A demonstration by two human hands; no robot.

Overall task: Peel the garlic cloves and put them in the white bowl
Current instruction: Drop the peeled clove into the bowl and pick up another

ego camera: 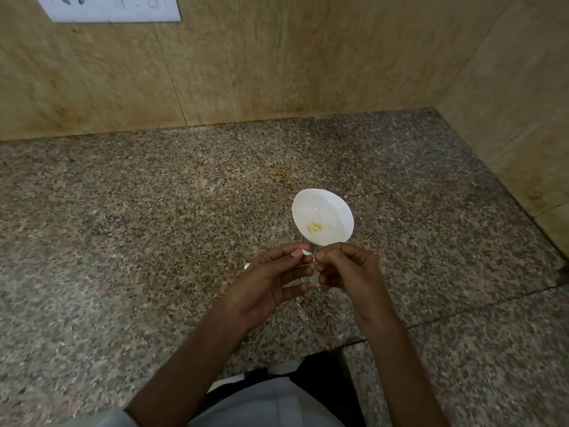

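Peeling step in hand. Both hands meet just in front of the white bowl [334, 208], above the speckled stone bench [147, 211].

Left hand [274, 280]: thumb and forefinger pinch a garlic clove [307, 253], which is pale, small and mostly hidden by fingertips. The other three fingers lie straight and loose below.

Right hand [349, 269]: fingers curled in tight, tips pinching the clove's other end. Whether they have skin or flesh, cannot tell at this size.

The clove is held in the air between the two hands, just beside the bowl's near rim, not in it.

The bowl stands upright on the bench. Inside, toward the near side, is a small yellowish heap of peeled garlic [314, 227]; piece count unclear. Judged: task under way, some cloves done.

A small white scrap [247, 266] shows just past the left hand, seemingly on the bench. Peel or clove, cannot tell. No stock of unpeeled cloves in view.

Next move, as judged: the right hand draws the skin off while the left holds firm. Papery skin tears and clings, so it calls for a nail-edge grip and short pulls. Then a short carry forward to drop the bare clove in the bowl. The bowl looks light and sits close to the hands, so a knock could shift it.
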